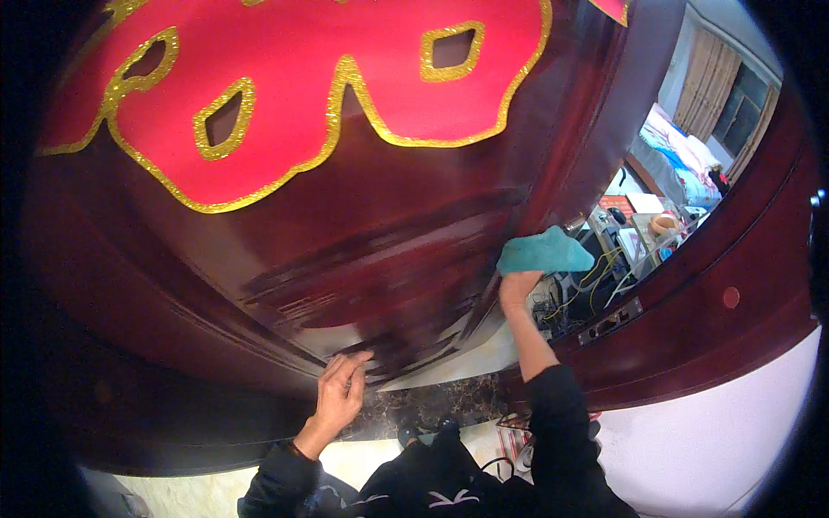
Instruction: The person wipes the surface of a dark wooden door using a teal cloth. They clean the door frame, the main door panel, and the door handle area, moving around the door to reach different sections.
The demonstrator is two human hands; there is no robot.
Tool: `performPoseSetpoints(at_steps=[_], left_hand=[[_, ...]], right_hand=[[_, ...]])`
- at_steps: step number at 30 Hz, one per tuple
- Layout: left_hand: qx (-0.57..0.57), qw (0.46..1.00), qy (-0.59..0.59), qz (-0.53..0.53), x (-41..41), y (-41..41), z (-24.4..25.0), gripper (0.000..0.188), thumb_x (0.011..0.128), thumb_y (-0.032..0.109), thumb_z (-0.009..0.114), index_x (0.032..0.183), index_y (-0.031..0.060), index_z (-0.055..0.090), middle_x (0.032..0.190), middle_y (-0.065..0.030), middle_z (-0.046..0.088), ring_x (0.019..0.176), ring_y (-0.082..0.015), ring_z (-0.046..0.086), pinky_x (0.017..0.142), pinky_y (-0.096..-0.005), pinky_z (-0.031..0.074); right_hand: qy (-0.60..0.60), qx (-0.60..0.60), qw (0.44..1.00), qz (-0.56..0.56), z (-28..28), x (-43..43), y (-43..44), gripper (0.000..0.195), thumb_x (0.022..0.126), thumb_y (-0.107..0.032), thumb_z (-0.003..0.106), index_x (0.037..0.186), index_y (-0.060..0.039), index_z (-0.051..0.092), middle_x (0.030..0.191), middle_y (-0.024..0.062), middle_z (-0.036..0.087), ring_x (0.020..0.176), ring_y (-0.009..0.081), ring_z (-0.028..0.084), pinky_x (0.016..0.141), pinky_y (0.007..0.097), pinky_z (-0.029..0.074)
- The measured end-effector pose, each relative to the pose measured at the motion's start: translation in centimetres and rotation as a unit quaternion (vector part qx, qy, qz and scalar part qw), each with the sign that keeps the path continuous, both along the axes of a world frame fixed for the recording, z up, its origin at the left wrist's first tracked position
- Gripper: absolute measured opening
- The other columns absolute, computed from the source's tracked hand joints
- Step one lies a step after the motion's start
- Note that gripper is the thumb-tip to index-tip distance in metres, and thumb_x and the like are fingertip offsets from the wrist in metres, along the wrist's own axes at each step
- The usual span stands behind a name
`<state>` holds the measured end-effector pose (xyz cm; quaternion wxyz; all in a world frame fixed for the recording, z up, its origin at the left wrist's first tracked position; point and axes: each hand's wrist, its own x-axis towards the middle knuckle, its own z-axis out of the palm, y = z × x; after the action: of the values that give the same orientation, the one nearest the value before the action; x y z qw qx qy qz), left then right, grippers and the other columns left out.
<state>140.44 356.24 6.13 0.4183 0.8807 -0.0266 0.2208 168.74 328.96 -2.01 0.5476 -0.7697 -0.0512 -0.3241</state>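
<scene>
A dark red wooden door [414,259] stands partly open before me. My right hand [518,289] holds a teal cloth [546,251] against the door's free edge, and the cloth covers most of its fingers. In front of the lower door panel is my left hand [341,388], empty, with its fingers loosely bent. Whether its fingertips touch the door cannot be told. A large red paper cutout [291,129] with glittery gold edging is fixed higher on the door.
The door frame [686,337] at right carries a metal strike plate [609,320]. Through the gap show a cluttered desk [641,226], cables [592,275] and a bed [680,162]. A dark marbled threshold [434,401] lies below; a striped red-and-white item [511,443] stands near my feet.
</scene>
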Motion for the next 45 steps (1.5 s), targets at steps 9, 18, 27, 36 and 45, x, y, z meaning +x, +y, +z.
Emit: performPoseSetpoints(at_steps=[9, 18, 27, 36, 45], left_hand=[[0.047, 0.997, -0.051, 0.024, 3.9, -1.0, -0.4, 0.025, 0.083, -0.003, 0.053, 0.106, 0.0007, 0.064, 0.112, -0.0173, 0.063, 0.099, -0.0337, 0.059, 0.088, -0.0393, 0.046], [0.032, 0.989, 0.046, 0.139, 0.6, 1.5, -4.3, 0.023, 0.083, -0.003, 0.054, 0.102, 0.0011, 0.065, 0.103, -0.015, 0.065, 0.095, -0.0315, 0.06, 0.086, -0.0371, 0.046], [0.004, 0.968, 0.054, 0.243, -2.3, 3.7, -6.0, 0.02, 0.085, -0.003, 0.054, 0.1, 0.0012, 0.066, 0.098, -0.0125, 0.067, 0.09, -0.0271, 0.062, 0.08, -0.0344, 0.048], [-0.004, 0.955, 0.063, 0.291, -5.1, 5.0, -5.4, 0.02, 0.087, -0.003, 0.052, 0.101, 0.0004, 0.066, 0.1, -0.0128, 0.067, 0.094, -0.0275, 0.062, 0.084, -0.0346, 0.049], [-0.073, 0.897, -0.002, 0.436, -8.0, 6.3, -6.7, 0.014, 0.088, -0.001, 0.053, 0.099, 0.0001, 0.062, 0.096, -0.0111, 0.062, 0.09, -0.0208, 0.059, 0.082, -0.031, 0.047]], right_hand=[[-0.06, -0.283, 0.932, 0.217, -5.2, -13.5, 11.9, 0.03, 0.081, -0.019, 0.058, 0.106, -0.0035, 0.062, 0.114, 0.0211, 0.06, 0.111, 0.044, 0.051, 0.099, 0.054, 0.037], [0.297, -0.466, 0.831, 0.07, -4.2, -2.7, 8.7, 0.029, 0.089, -0.014, 0.049, 0.113, -0.0024, 0.061, 0.112, 0.0172, 0.063, 0.104, 0.0382, 0.056, 0.089, 0.0482, 0.044], [0.14, -0.299, 0.928, 0.174, -11.8, -11.0, 20.8, 0.019, 0.081, -0.006, 0.053, 0.096, -0.0004, 0.063, 0.101, 0.0194, 0.063, 0.096, 0.0388, 0.058, 0.083, 0.0476, 0.044], [0.213, -0.171, 0.821, 0.501, -11.9, -23.2, 32.7, 0.006, 0.074, -0.009, 0.059, 0.072, -0.0035, 0.061, 0.074, 0.0186, 0.061, 0.07, 0.0346, 0.061, 0.06, 0.0454, 0.045], [0.322, -0.094, 0.745, 0.577, -4.6, -26.8, 37.9, 0.034, 0.087, -0.021, 0.044, 0.077, 0.0026, 0.066, 0.084, 0.0269, 0.066, 0.08, 0.0381, 0.064, 0.069, 0.0473, 0.047]])
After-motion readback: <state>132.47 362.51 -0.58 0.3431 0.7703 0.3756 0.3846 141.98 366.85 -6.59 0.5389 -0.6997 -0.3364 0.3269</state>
